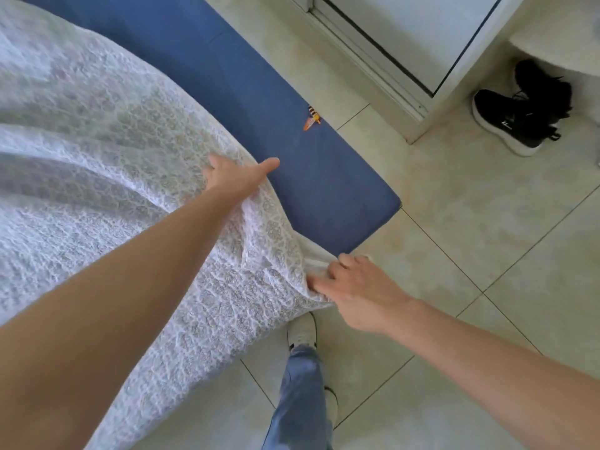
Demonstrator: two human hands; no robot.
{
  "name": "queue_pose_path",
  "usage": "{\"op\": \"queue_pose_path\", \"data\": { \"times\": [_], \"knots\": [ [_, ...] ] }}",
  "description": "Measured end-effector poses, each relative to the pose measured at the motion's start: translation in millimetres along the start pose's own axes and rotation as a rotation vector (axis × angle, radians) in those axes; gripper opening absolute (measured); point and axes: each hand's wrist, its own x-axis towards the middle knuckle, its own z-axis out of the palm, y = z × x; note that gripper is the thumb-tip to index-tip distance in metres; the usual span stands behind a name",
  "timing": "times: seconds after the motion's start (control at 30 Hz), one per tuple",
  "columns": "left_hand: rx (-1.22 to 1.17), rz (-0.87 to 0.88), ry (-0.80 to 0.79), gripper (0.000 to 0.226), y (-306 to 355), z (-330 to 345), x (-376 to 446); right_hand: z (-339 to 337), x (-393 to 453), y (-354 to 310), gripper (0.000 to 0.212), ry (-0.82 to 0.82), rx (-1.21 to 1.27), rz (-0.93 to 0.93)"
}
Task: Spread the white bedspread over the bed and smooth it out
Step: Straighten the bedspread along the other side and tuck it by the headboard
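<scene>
The white lacy bedspread (97, 164) covers most of the bed and hangs over its near edge. A strip and the near corner of the blue mattress (311, 186) stay bare on the right. My left hand (235, 177) lies at the bedspread's right edge, thumb stretched out over the blue, its fingers hidden in the cloth. My right hand (354, 289) pinches the bunched corner of the bedspread just below the mattress corner, and folds run from there up to my left hand.
A small orange and striped toy (312, 118) lies at the mattress's right edge. Black sneakers (519, 115) sit on the tiled floor by a white cabinet and a sliding door frame (373, 56). My legs and white shoe (302, 332) stand beside the bed corner.
</scene>
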Motion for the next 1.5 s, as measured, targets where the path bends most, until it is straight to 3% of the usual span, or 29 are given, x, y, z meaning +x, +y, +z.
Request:
{"op": "queue_pose_path", "data": {
  "times": [0.1,0.17,0.23,0.33,0.4,0.53,0.63,0.73,0.83,0.97,1.1,1.2,1.27,1.3,1.4,1.5],
  "knots": [
    [0.184,0.004,-0.01,0.1,9.9,6.6,-1.1,-7.4,-4.8,7.1,0.058,0.001,0.017,-0.183],
    [0.127,-0.025,0.012,0.071,18.4,-2.8,4.3,-15.6,-8.0,9.3,0.066,-0.06,0.08,-0.179],
    [-0.039,-0.084,0.063,0.046,28.8,-21.9,11.7,-20.0,-11.3,18.2,0.067,-0.105,0.12,-0.089],
    [-0.588,-0.15,0.089,0.04,49.8,-51.6,18.4,-41.5,-17.0,38.4,0.03,-0.219,0.226,0.185],
    [-0.874,-0.084,0.068,0.039,71.8,-66.2,24.4,-62.4,-19.2,60.9,0.027,-0.153,0.359,0.315],
    [-1.123,0.017,0.088,0.029,139.6,-59.4,21.0,-106.0,-22.4,129.4,0.034,0.188,0.531,0.472],
    [-1.263,-0.03,0.083,0.016,181.3,-39.0,22.1,-119.0,-10.3,172.5,0.048,0.271,0.585,0.509],
    [-1.213,-0.1,0.069,0.018,194.5,-10.7,33.1,-101.0,0.4,211.4,0.048,0.15,0.632,0.601],
    [-1.203,-0.157,0.089,0.041,186.9,23.9,48.2,-63.0,-1.0,248.6,0.043,-0.028,0.672,0.671],
    [-1.157,-0.115,0.095,0.021,176.8,54.8,59.4,-28.6,6.4,262.9,0.042,-0.1,0.663,0.657],
    [-0.843,-0.015,-0.112,0.015,173.4,56.8,52.7,-19.6,24.4,267.2,0.041,-0.256,0.609,0.68],
    [-0.684,0.12,-0.216,0.032,157.0,46.5,33.3,-30.7,39.5,269.3,0.016,-0.371,0.773,0.7],
    [-0.592,0.189,-0.035,0.03,134.9,42.4,15.9,-50.1,52.9,259.3,0.045,-0.36,1.128,0.705],
    [-0.464,0.231,0.114,0.031,121.6,45.6,5.7,-54.8,55.1,256.9,0.048,-0.334,1.227,0.69],
    [-0.183,0.295,0.446,0.033,60.4,51.9,-20.3,-61.2,50.9,253.7,0.031,-0.318,1.102,0.633],
    [-0.102,0.172,0.458,0.039,-9.6,55.7,-38.9,-53.9,41.3,265.8,0.031,-0.275,0.864,0.725]
  ]
}}
